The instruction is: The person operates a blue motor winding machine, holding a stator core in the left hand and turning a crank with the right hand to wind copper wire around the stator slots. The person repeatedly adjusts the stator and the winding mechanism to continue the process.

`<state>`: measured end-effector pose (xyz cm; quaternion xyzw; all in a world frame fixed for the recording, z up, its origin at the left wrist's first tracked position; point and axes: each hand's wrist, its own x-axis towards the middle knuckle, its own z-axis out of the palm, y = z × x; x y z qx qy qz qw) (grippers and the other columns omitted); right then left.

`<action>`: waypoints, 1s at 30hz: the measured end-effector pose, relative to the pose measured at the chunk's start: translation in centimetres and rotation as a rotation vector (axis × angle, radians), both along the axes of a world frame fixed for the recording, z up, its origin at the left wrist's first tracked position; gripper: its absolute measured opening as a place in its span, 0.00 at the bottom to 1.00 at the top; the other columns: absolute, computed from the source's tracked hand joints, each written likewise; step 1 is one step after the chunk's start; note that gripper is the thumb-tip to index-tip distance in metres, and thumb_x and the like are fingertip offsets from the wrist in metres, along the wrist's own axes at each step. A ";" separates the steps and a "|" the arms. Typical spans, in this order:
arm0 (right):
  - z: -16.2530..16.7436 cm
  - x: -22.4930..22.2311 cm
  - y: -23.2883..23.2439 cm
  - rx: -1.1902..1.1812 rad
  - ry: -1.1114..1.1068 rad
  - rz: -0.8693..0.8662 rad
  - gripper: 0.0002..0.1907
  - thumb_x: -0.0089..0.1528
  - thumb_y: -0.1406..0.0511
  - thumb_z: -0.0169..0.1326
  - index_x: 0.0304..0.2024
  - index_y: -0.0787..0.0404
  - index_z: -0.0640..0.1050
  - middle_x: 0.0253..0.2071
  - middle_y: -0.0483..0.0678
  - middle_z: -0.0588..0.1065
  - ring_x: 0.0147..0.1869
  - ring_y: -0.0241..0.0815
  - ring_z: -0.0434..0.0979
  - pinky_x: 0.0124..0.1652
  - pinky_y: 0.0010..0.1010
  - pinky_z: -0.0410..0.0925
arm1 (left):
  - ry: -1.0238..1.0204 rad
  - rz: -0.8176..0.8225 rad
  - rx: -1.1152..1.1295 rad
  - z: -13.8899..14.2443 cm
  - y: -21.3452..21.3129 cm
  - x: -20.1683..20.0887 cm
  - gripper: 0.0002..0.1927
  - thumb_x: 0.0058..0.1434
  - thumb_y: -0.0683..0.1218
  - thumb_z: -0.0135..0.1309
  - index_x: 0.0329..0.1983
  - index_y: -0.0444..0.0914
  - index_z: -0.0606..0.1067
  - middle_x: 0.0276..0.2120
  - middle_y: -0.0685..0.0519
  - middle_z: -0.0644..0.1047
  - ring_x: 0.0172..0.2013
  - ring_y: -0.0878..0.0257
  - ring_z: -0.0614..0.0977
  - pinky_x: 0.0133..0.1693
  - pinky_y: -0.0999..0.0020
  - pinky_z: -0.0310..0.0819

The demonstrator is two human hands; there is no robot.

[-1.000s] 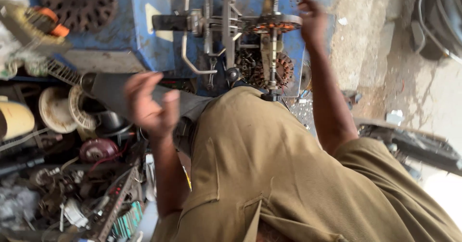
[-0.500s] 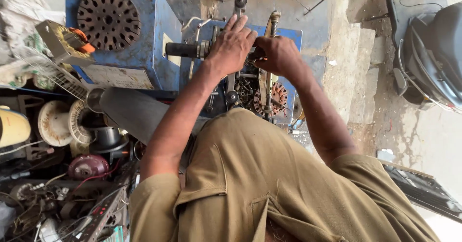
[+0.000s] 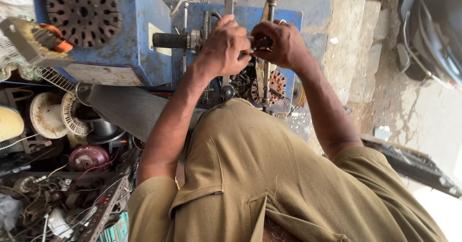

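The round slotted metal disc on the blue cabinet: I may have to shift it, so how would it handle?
The slotted disc looks like thick, rusty steel, so it is probably heavy for its size and stiff. Its rough surface should not slip. Being round, it might roll if stood on edge.

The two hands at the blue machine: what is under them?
Under the left hand and right hand are upright metal rods, a black handle sticking out sideways, and a slotted copper-wound core lower down. The small dark part pinched between the hands is mostly covered by fingers.
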<state>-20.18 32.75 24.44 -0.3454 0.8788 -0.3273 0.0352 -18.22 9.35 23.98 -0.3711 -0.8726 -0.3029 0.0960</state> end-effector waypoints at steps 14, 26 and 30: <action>-3.6 1.2 3.5 -0.638 -0.397 -0.067 0.25 0.60 0.63 0.73 0.53 0.62 0.75 0.49 0.47 0.81 0.55 0.35 0.82 0.55 0.27 0.76 | 0.090 0.238 0.078 -1.2 2.5 -1.8 0.11 0.63 0.47 0.66 0.30 0.40 0.76 0.29 0.53 0.74 0.34 0.59 0.74 0.41 0.58 0.67; -4.9 1.2 3.1 -0.807 -0.441 -0.042 0.32 0.61 0.65 0.73 0.63 0.60 0.71 0.47 0.47 0.77 0.49 0.33 0.81 0.47 0.22 0.76 | 0.114 0.269 -0.046 -5.2 5.3 -6.5 0.14 0.65 0.46 0.65 0.24 0.42 0.74 0.22 0.56 0.74 0.27 0.63 0.74 0.36 0.60 0.69; -5.5 1.3 3.4 -0.875 -0.561 -0.054 0.34 0.60 0.64 0.73 0.63 0.60 0.70 0.45 0.46 0.78 0.48 0.33 0.82 0.44 0.22 0.76 | -0.065 0.197 0.057 -2.7 2.8 -1.9 0.13 0.63 0.47 0.67 0.24 0.42 0.77 0.21 0.56 0.75 0.26 0.64 0.73 0.37 0.57 0.66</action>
